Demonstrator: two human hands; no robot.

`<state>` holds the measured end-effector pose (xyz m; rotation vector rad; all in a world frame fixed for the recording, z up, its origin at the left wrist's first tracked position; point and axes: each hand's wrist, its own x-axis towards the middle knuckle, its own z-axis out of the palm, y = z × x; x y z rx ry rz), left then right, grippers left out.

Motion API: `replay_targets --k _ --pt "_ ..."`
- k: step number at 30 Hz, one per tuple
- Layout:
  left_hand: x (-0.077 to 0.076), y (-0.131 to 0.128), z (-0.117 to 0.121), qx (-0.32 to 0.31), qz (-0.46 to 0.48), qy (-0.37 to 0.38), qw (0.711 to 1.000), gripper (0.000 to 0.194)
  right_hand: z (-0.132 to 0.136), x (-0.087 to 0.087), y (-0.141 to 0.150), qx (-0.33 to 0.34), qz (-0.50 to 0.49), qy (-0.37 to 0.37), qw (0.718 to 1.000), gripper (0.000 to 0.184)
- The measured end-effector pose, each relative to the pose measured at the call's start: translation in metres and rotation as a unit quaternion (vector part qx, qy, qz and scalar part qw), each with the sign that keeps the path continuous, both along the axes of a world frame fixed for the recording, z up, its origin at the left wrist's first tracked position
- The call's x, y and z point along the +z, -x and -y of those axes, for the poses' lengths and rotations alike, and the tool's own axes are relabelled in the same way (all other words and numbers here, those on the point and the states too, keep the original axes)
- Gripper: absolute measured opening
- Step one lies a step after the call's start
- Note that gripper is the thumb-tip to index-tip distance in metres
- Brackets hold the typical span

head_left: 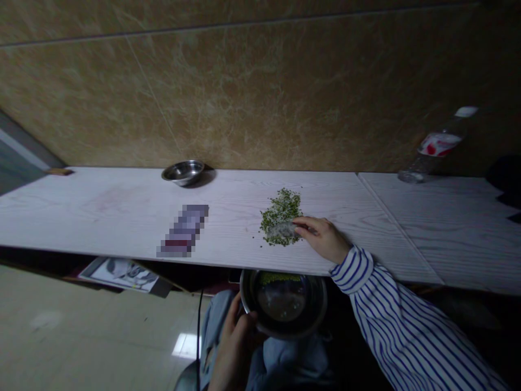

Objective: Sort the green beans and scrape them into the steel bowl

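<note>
Between bowl (182, 180) and bottle (439, 145), grains (285, 203) are partly hidden by grey material (281, 230) pinched in the right hand (325, 239); a basin (318, 304) is gripped by the left hand (236, 332).

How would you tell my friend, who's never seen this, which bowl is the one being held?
Find the long white table, then look just below its near edge, around the middle. There the left hand holds a round metal bowl by its side. Unlike the other metal bowl up on the table, this one has green bits showing inside.
</note>
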<state>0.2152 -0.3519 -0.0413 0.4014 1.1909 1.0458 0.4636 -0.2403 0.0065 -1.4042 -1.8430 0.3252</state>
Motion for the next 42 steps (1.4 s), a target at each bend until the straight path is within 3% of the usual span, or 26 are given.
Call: replay_targets --k 10,19,29,42 --pt "0.005 0.0 0.003 -0.005 0.003 -0.01 1.0 0.06 0.028 -0.005 -0.005 -0.069 0.008 -0.052 0.996 0.021" --pt "0.005 0.0 0.001 0.001 0.005 0.008 1.0 0.061 0.057 -0.004 -0.021 -0.115 0.015 -0.042 0.992 0.022" --pt "0.003 0.0 0.003 0.0 -0.004 -0.001 1.0 0.066 0.057 -0.003 -0.024 -0.114 0.018 -0.019 0.993 0.021" --pt "0.007 0.002 0.004 0.001 0.012 -0.012 1.0 0.053 0.062 -0.002 -0.026 -0.102 0.024 -0.016 0.994 0.021"
